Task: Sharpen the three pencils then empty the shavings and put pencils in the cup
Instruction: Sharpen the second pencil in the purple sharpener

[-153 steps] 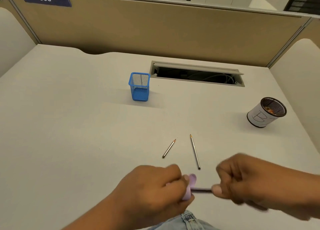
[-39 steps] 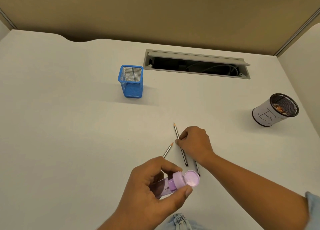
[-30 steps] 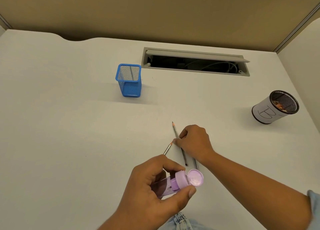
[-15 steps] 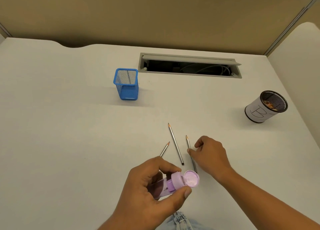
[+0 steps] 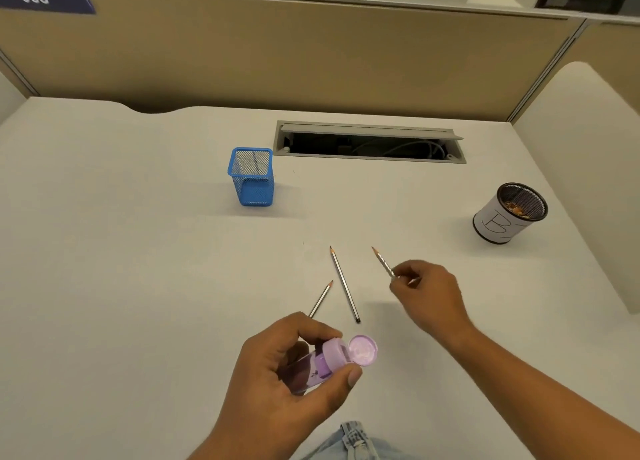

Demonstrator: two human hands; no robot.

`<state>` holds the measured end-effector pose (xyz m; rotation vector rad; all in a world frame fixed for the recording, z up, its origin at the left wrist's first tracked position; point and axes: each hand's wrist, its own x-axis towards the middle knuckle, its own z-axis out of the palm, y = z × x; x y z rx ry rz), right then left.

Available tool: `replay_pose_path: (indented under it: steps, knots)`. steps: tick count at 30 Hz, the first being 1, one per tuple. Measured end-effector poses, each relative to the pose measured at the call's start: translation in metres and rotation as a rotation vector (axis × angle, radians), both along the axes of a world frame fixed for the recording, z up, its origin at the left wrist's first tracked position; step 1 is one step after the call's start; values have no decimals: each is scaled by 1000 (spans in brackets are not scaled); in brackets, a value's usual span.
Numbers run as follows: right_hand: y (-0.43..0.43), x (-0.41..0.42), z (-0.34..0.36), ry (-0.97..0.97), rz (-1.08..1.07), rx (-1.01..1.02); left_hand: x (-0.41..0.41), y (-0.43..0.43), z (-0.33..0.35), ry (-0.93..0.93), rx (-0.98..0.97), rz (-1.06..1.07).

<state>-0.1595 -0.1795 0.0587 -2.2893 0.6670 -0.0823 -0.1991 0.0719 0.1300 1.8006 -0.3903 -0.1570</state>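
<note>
My left hand [image 5: 277,373] grips a purple sharpener [image 5: 332,359] with a clear shavings chamber; its round lid hangs open to the right. My right hand [image 5: 427,297] pinches a grey pencil [image 5: 382,261] and holds it above the table, tip pointing up and left. Two more pencils lie on the table: a long one [image 5: 343,283] and a short one [image 5: 321,298], whose lower end is hidden behind my left hand. A blue mesh cup [image 5: 252,176] stands at the back left. A round mesh cup wrapped in white paper [image 5: 498,222] at the right holds shavings.
An open cable tray [image 5: 369,142] is set into the white desk [image 5: 121,251] behind the cups. Beige partition walls [image 5: 311,54] close off the back and right side. Denim cloth shows at the near desk edge.
My right hand has left the two pencils lying, pinched the third one and lifted it off the table to the right. My left hand keeps gripping the sharpener.
</note>
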Motion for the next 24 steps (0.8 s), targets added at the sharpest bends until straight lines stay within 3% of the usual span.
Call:
replay_pose_path:
  steps: [4, 10, 24]
  knots:
    - [5, -28, 62, -220, 200, 147, 2, 6, 5, -33, -26, -1]
    - [22, -78, 128, -332, 538, -36, 9, 13, 11, -70, -40, -3]
    - [40, -88, 144, -343, 696, -294, 11, 15, 20, -189, 49, -147]
